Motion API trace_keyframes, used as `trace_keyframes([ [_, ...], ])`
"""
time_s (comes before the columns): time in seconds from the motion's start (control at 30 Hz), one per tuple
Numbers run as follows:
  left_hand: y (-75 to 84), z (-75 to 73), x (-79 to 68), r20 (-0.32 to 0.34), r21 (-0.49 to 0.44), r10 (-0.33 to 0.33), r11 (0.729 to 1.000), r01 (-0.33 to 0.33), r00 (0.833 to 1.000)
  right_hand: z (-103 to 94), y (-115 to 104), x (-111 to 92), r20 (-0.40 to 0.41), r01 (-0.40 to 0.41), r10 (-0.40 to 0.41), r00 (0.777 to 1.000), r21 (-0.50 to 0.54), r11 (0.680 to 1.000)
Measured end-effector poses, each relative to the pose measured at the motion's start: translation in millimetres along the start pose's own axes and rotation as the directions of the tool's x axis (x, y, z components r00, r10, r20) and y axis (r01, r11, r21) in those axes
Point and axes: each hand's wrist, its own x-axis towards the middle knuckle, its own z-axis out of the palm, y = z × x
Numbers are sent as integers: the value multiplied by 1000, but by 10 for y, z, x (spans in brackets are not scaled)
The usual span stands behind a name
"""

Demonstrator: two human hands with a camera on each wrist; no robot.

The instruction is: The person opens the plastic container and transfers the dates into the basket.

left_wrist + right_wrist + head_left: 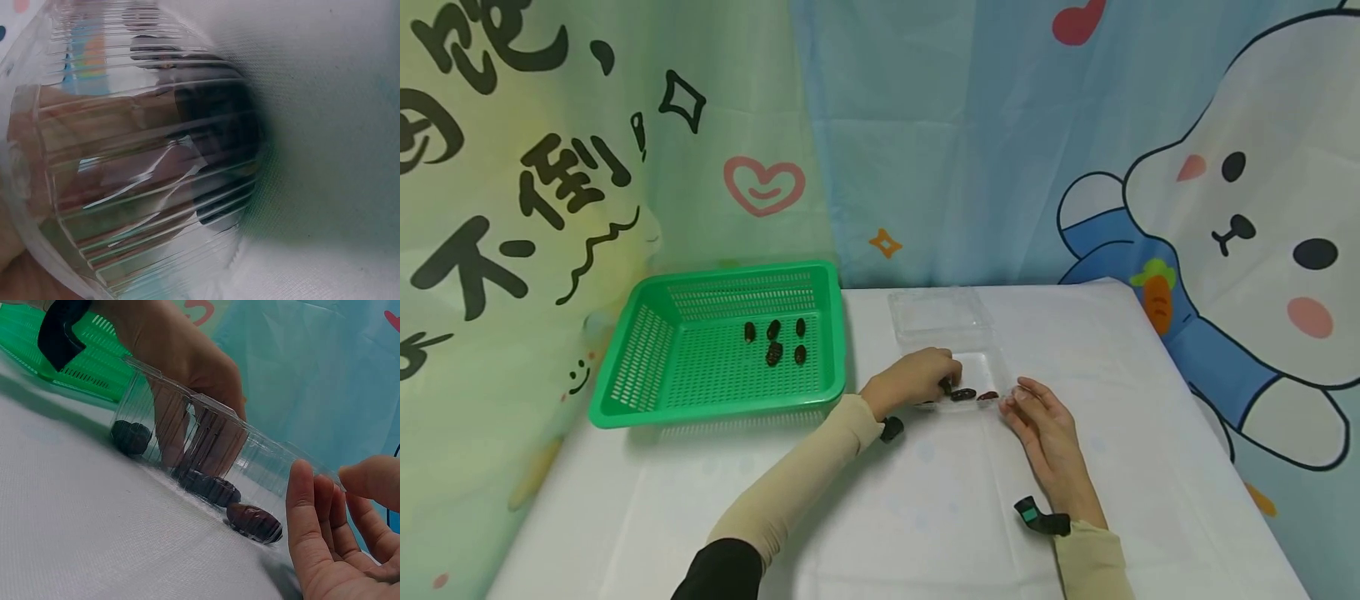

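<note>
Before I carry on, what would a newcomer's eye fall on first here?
Probably the bright green basket at the head view's left, with dark oval pieces in its right half. Next, the clear box to its right: the left hand reaches in among more dark pieces, and the right hand holds its edge. The big white cartoon animal fills the right background.

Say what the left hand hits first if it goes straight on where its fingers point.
Left hand: likely the dark date right under it, then the floor of the clear box. Depth is hard to judge through the plastic; it may already be touching that date.
</note>
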Motion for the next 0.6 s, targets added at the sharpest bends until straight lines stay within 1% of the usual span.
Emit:
trace_keyframes([
  [0.2, 26, -2, -18, -11, 70, -28, 997, 29, 1000, 7, 0, 2, 3, 0, 0, 1000, 5, 1000],
  [0.4, 32, -3, -46, -50, 167, -35, 985, 43, 998, 8, -5, 4, 18, 8, -9, 1000, 20, 1000],
  [0.6, 57, -83, -154, -103, 235, -29, 971, 53, 994, 2, 7, 0, 22, 6, -6, 1000, 9, 1000],
])
